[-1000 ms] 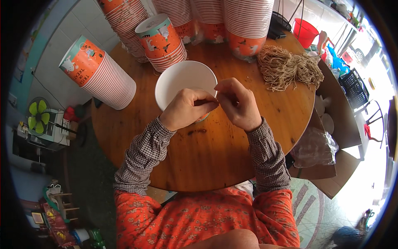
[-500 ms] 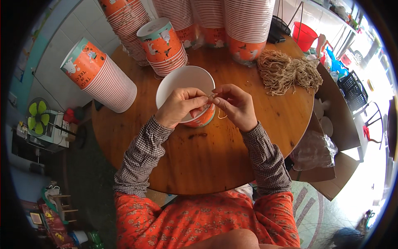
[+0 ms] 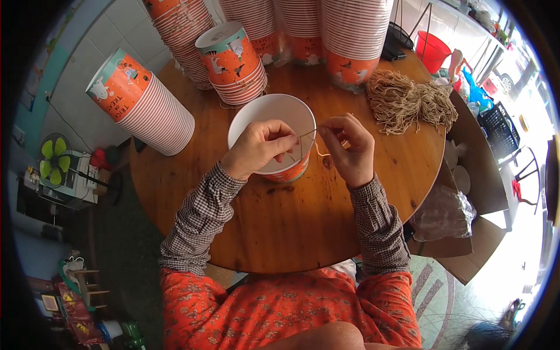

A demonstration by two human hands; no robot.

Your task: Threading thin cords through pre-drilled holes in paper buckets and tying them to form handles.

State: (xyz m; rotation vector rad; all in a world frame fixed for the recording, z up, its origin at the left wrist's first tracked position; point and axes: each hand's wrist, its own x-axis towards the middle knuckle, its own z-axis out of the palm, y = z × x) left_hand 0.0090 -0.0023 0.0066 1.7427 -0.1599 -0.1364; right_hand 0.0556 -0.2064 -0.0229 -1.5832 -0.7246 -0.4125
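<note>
An orange paper bucket (image 3: 293,171) with a white inside stands upright on the round wooden table (image 3: 274,227). Over its near rim, my left hand (image 3: 261,148) pinches one part of a thin beige string (image 3: 308,133) between thumb and fingers. My right hand (image 3: 350,149), just right of the bucket, pinches the same string. A short length runs taut between the two pinches, and a loose end hangs below my right fingers. Whether the string is tied to the bucket cannot be made out.
Nested bucket stacks stand along the back: a leaning stack (image 3: 154,111) at left, a shorter one (image 3: 239,64) behind the bucket, tall wrapped stacks (image 3: 352,58) farther back. A bundle of beige strings (image 3: 411,102) lies at the right. Open cardboard boxes (image 3: 481,169) sit beyond the table's right edge.
My hands have drawn apart, my right hand moving rightward, so a stretch of string now shows taut between them. The bucket appears slightly farther right in view.
</note>
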